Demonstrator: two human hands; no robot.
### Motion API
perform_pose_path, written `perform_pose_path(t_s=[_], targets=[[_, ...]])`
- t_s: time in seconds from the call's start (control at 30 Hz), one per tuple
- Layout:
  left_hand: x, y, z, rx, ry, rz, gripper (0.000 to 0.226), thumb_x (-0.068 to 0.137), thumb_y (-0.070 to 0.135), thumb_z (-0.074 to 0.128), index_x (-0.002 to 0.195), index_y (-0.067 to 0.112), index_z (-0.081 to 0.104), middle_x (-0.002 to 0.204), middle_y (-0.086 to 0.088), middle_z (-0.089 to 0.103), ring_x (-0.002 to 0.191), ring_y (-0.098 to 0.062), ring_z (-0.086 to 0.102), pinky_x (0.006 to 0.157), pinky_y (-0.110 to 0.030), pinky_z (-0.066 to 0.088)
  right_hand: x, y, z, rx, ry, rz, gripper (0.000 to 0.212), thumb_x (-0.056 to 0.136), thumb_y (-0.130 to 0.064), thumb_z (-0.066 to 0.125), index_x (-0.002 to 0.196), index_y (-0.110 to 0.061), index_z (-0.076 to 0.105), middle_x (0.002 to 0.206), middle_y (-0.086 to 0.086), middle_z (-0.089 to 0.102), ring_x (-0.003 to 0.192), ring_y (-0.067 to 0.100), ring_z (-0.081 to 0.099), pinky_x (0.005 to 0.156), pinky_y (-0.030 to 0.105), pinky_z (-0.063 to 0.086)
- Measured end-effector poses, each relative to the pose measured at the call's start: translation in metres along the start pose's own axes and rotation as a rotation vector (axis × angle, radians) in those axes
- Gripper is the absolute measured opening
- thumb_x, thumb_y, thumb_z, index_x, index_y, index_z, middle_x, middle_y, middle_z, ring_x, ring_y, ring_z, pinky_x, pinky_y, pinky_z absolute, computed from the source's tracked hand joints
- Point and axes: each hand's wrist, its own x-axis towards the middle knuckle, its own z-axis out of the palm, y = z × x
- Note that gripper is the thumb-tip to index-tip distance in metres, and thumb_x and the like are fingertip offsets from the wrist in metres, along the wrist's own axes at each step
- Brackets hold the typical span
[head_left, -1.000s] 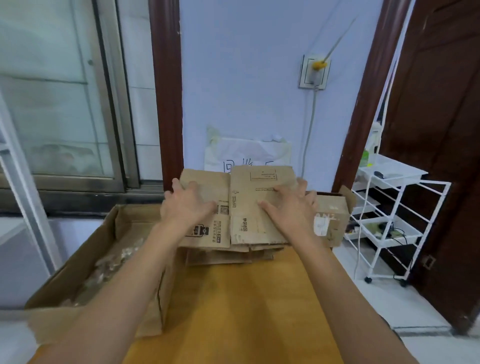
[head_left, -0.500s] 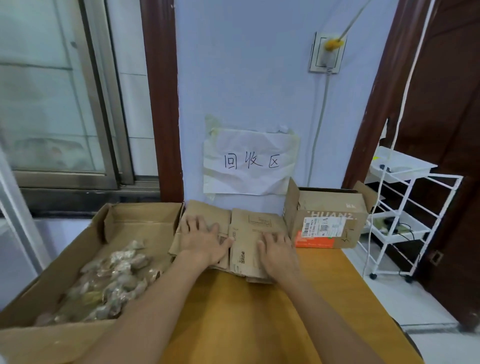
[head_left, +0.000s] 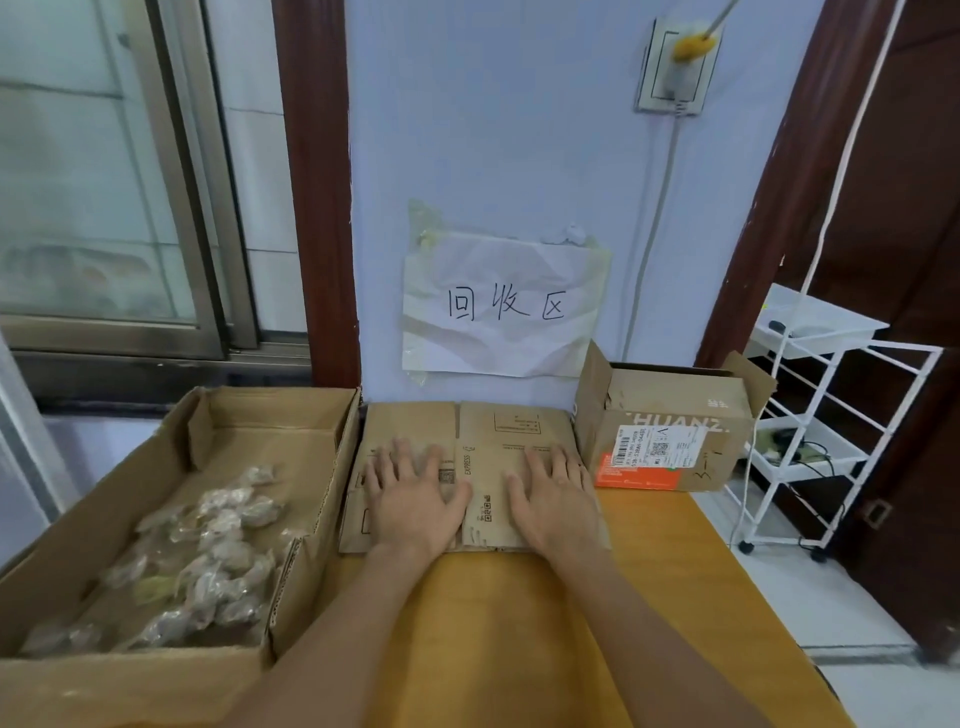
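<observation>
brown flattened cardboard (head_left: 514, 441) on wooden table (head_left: 519, 623); left hand (head_left: 415, 499), right hand (head_left: 558, 499) press flat, fingers spread.

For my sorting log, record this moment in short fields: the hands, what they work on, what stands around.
work: flattened cardboard lies flat on the table, far edge by the wall
left hand: fingers straight, presses its left half
right hand: fingers straight, presses its right half
to the left: large open box holding wrapped packets
to the right: small open box with a label
wall: paper sign above the cardboard
</observation>
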Motion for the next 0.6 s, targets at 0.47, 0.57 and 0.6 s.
perform_pose_path(t_s=[0.47,0.57,0.6], targets=[[0.003,0.002,0.009,0.023,0.164,0.192,0.070,0.100,0.068,0.013,0.161,0.039,0.029,0.172,0.000,0.020,0.158,-0.026,0.016,0.127,-0.052,0.008,0.008,-0.005,0.003,-0.051,0.042,0.008,0.073,0.101,-0.062,0.013,0.165,-0.030,0.027,0.172,0.015,0.023,0.159,0.030,0.016,0.129,0.043,0.009],[0.005,0.002,0.011,0.013,0.146,0.170,0.070,0.100,0.068,0.012,0.162,0.040,0.023,0.172,0.003,0.018,0.158,-0.024,0.014,0.128,-0.049,0.005,0.009,-0.003,0.005,-0.060,0.057,0.007,0.071,0.102,-0.062,0.017,0.165,-0.029,0.028,0.171,0.015,0.024,0.159,0.030,0.016,0.130,0.044,0.009],[0.005,0.002,0.012,0.013,0.146,0.171,0.069,0.100,0.068,0.013,0.162,0.040,0.024,0.172,0.004,0.019,0.158,-0.024,0.015,0.128,-0.049,0.005,0.009,-0.002,0.007,-0.063,0.060,0.010,0.071,0.103,-0.062,0.017,0.165,-0.029,0.028,0.171,0.015,0.023,0.159,0.030,0.015,0.130,0.044,0.009]])
